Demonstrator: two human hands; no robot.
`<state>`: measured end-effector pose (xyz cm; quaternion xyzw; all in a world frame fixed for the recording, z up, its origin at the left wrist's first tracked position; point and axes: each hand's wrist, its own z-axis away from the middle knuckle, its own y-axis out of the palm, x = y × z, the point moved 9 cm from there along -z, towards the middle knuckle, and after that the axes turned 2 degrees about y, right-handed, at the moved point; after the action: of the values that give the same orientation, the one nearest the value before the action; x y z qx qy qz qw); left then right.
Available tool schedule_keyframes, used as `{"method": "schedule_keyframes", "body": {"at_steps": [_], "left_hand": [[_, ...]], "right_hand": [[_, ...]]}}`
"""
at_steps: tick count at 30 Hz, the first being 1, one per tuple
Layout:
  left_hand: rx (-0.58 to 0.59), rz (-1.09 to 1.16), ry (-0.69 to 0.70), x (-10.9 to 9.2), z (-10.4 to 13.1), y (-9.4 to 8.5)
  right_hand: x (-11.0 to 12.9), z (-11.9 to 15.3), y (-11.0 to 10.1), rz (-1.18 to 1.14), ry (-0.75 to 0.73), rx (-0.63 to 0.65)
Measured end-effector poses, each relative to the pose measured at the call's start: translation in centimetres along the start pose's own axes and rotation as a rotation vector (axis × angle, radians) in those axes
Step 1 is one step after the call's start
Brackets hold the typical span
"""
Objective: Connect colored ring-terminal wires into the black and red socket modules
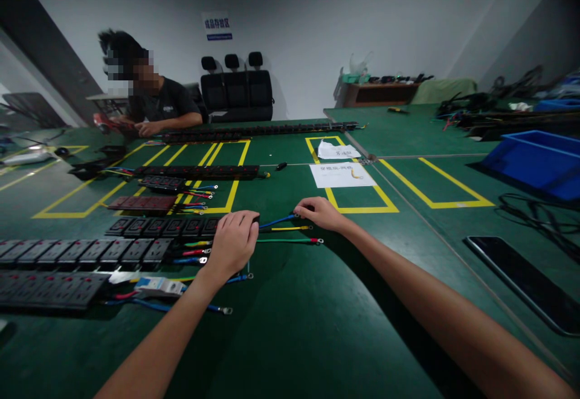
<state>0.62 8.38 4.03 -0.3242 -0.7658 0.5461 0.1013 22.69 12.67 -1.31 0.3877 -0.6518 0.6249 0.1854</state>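
My left hand (235, 239) is wrapped over the right end of a black socket strip (174, 226). From that end a blue wire (276, 222), a yellow wire (287, 228) and a green wire (290, 240) run to the right, each with a ring terminal. My right hand (317, 210) pinches the blue wire at its terminal. Nearer to me lie two larger socket strips, the middle one (86, 252) and the front one (54, 290), with loose wire ends and a white and blue label (159, 286) beside my left forearm.
A person (158, 103) works across the green table (308, 326) at the back left. More strips (199, 171) lie beyond my hands. Paper sheets (342, 175) are in the middle. A phone (521, 278), black cables (544, 223) and a blue bin (539, 163) are at the right.
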Motion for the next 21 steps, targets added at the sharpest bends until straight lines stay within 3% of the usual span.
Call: {"method": "schedule_keyframes", "body": {"at_steps": [14,21], "left_hand": [[0.018,0.008,0.004,-0.12,0.02,-0.08],[0.047,-0.088,0.079,-0.21,0.09,0.21]], "right_hand": [[-0.14,-0.05,0.10,-0.014,0.004,0.010],[0.17,-0.07,0.03,-0.012,-0.009,0.000]]}}
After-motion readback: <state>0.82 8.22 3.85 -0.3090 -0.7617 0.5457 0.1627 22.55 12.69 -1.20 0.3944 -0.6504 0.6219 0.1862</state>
